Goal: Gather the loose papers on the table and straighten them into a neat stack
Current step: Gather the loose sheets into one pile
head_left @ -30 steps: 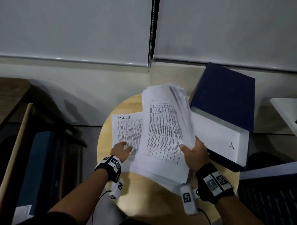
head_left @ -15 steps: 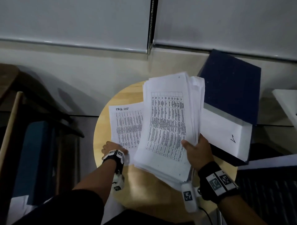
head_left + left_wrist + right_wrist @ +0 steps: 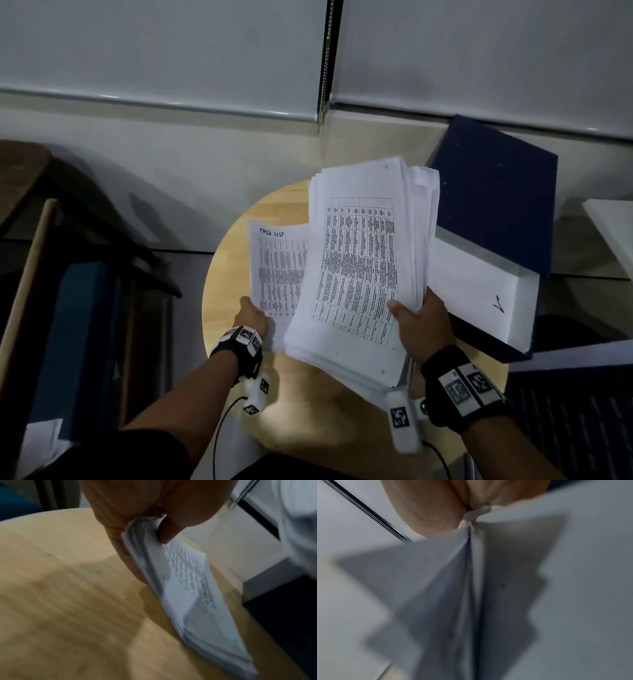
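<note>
Head view: right hand (image 3: 423, 330) clamped on the big sheaf (image 3: 359, 270), raised over the round desk (image 3: 226, 274); left hand (image 3: 251, 313) pinching the near corner of the "task list" bundle (image 3: 277, 270).

Left wrist view: thumb (image 3: 171, 530) on top, bundle lifted at that end, far end on the desk.

Right wrist view: only fanned, blurred sheets.

Step probably gathering; next, bundle to merge with sheaf, edges tapped square.
</note>
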